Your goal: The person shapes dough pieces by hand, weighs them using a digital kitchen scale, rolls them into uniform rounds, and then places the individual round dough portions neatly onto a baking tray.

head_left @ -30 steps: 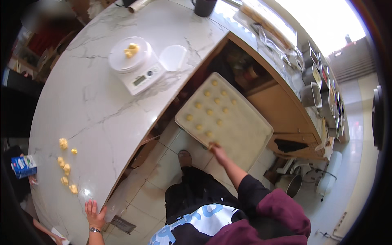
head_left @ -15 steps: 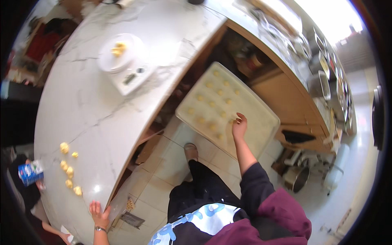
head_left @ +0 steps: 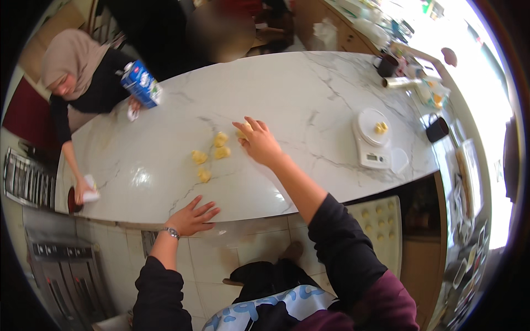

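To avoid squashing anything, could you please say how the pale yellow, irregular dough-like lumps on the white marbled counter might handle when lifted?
The lumps, with their uneven surfaces, are probably soft and may dent. Their irregular shapes suggest little rolling. Small beside the bare right hand, they are likely light.

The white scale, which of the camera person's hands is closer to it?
Right. The right hand is left of the white scale, near yellow dough pieces; the left hand is farther left, at the near edge of the counter.

Blue carton [head_left: 142,85]; 2 dark mugs [head_left: 437,128]
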The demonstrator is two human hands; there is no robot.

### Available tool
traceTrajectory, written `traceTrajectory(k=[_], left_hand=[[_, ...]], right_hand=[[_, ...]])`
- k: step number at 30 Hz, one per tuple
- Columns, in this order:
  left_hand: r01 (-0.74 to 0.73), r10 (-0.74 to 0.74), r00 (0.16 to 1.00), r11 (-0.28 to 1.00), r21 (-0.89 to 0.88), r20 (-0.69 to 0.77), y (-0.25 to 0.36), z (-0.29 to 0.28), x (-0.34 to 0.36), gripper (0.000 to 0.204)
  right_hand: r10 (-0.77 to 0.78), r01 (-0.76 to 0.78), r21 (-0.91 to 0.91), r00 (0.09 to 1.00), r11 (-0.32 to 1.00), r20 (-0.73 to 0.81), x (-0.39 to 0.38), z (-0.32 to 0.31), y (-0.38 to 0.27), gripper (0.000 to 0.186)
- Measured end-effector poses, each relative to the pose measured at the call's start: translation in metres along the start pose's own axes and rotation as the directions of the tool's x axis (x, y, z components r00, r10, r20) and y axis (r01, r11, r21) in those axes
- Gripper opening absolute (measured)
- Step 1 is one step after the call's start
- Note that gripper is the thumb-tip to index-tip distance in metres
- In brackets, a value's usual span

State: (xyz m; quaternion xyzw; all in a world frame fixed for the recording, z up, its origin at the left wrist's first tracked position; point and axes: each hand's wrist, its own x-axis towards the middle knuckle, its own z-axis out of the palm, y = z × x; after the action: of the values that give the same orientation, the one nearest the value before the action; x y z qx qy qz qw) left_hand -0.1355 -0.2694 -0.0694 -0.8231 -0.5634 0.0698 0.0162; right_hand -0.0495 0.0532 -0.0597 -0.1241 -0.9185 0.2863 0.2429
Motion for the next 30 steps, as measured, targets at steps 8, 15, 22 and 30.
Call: traceTrajectory(k=[8, 15, 22, 30], left_hand=[[-0.002, -0.003, 0.996, 0.998, -0.065, -0.084, 0.009, 0.002, -0.012, 0.014], [-0.048, 0.026, 0.967, 0.996, -0.080, -0.252, -0.002, 0.002, -0.002, 0.006], [-0.011, -0.020, 0.946, 0.996, -0.092, -0.322, 0.003, 0.009, -0.007, 0.004], [-0.068, 0.024, 0.946, 0.990, -0.126, -0.325, -0.004, 0.003, 0.003, 0.002]], right_hand=[[0.226, -0.135, 0.368, 0.950, 0.920, -0.216, -0.061, -0.066, -0.023, 0.010], [-0.010, -0.169, -0.415, 0.919, 0.894, -0.395, -0.097, -0.076, 0.040, 0.016], [0.144, -0.152, 0.301, 0.988, 0.941, 0.047, -0.149, -0.058, 0.012, 0.014], [0.124, -0.118, 0.105, 0.991, 0.987, -0.051, -0.082, -0.045, 0.013, 0.013]])
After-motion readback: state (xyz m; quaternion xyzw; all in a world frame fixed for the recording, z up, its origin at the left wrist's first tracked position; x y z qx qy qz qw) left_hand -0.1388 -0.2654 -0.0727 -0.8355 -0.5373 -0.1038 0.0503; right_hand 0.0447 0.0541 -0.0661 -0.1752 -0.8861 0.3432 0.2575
